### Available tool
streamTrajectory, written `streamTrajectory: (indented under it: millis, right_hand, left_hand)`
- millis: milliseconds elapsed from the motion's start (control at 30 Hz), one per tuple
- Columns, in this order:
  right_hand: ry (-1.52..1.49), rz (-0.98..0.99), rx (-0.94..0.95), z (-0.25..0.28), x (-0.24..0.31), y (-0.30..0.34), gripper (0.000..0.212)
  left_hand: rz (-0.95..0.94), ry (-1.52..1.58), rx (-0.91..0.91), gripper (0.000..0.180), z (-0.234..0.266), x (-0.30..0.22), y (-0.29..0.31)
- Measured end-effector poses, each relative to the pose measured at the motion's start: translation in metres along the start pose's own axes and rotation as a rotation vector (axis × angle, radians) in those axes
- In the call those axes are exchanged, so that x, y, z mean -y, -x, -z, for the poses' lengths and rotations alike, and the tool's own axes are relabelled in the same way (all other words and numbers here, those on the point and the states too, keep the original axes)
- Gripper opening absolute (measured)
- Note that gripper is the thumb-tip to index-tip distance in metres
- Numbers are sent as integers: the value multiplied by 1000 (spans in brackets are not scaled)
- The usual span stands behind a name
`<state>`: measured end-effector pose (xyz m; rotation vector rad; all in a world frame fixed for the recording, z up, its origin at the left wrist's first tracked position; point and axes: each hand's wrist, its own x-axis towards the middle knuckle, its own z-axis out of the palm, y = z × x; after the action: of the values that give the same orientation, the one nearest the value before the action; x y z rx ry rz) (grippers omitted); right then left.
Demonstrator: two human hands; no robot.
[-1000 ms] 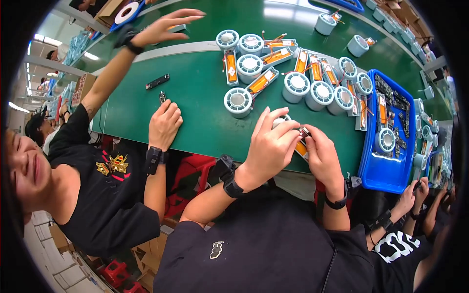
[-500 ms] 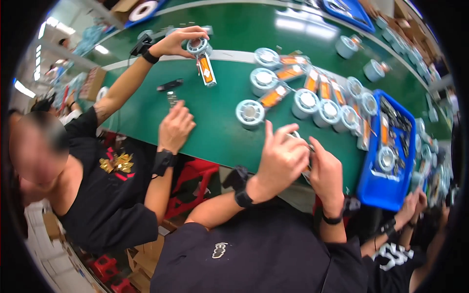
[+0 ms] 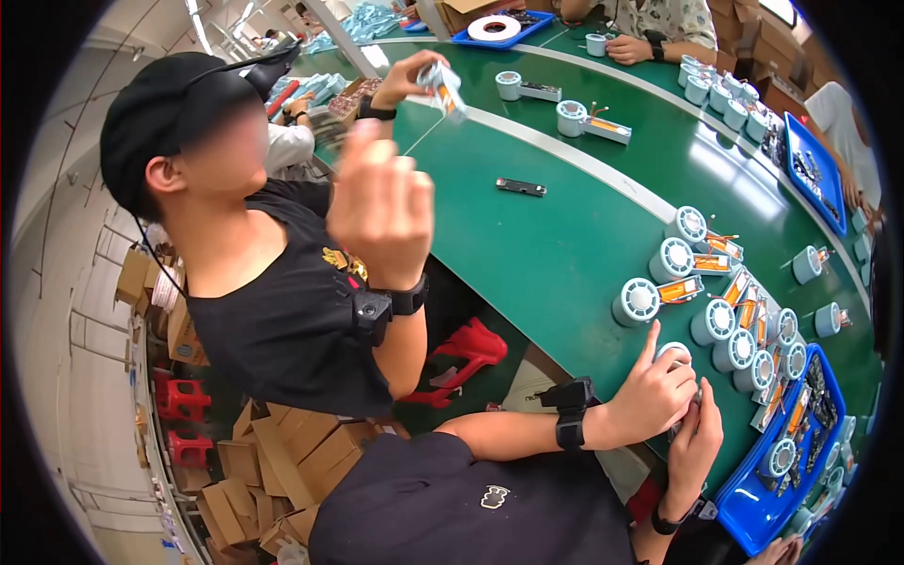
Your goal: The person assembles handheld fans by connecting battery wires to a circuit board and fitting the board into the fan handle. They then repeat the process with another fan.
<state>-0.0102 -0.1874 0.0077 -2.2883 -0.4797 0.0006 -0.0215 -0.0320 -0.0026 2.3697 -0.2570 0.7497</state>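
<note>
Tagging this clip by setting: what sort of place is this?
Probably a factory assembly line: a long green workbench, many alike light-blue fan-like units with orange parts exposed, and a blue plastic tray of small loose parts.

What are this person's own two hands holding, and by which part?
The left hand holds a fan, its fingers curled beside the round head. The right hand is close by, but the fingers hide whether and where it grips.
</note>
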Motion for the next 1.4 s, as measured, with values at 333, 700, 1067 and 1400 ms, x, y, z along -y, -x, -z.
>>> streamTrajectory:
  millis: [333,700,1067,1400]
  right_hand:
    - [47,41,-30,4,-6,4,38]
    - [118,18,-2,0,2,-1,41]
    - [116,-9,-53,9,-3,1,37]
    - [42,-56,22,11,-3,1,37]
  left_hand:
    - [8,-45,50,12,-6,-6,-3]
    - [-58,-67,85,9,5,-2,-7]
    - [-121,94,222,9,22,8,-28]
    - [-305,-124,340,7,16,9,-23]
